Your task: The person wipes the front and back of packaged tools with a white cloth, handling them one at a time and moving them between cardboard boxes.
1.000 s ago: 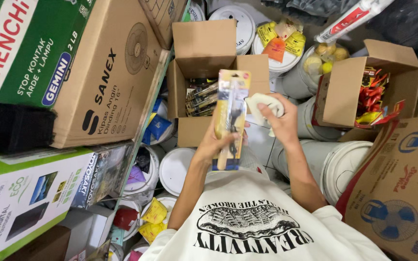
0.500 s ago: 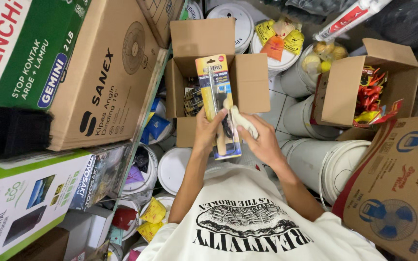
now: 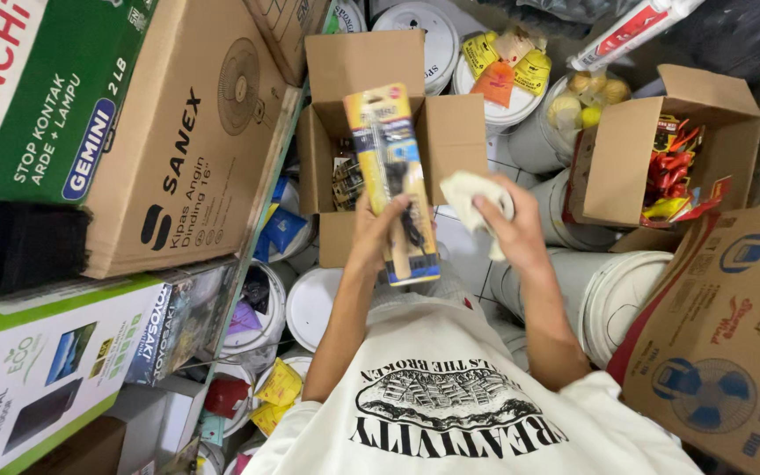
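Note:
My left hand (image 3: pixel 375 230) holds a long blister pack (image 3: pixel 392 180) with a yellow top and a blue bottom, a dark tool sealed inside it. The pack stands upright in front of an open cardboard box (image 3: pixel 450 132) that holds more packaged items. My right hand (image 3: pixel 510 224) grips a crumpled pale cloth (image 3: pixel 471 195) just to the right of the pack, a little apart from it. Both forearms reach forward from my cream printed shirt.
White lidded buckets (image 3: pixel 613 295) stand below and around the box. A second open carton (image 3: pixel 631 158) with red and yellow packets sits at the right. Large fan cartons (image 3: pixel 191 132) and a green box (image 3: pixel 37 88) are stacked at the left; another fan carton (image 3: pixel 723 343) lies at the lower right.
The blister pack has shifted left and stands more upright over the box. My right hand with the cloth has come off the pack and now sits to its right.

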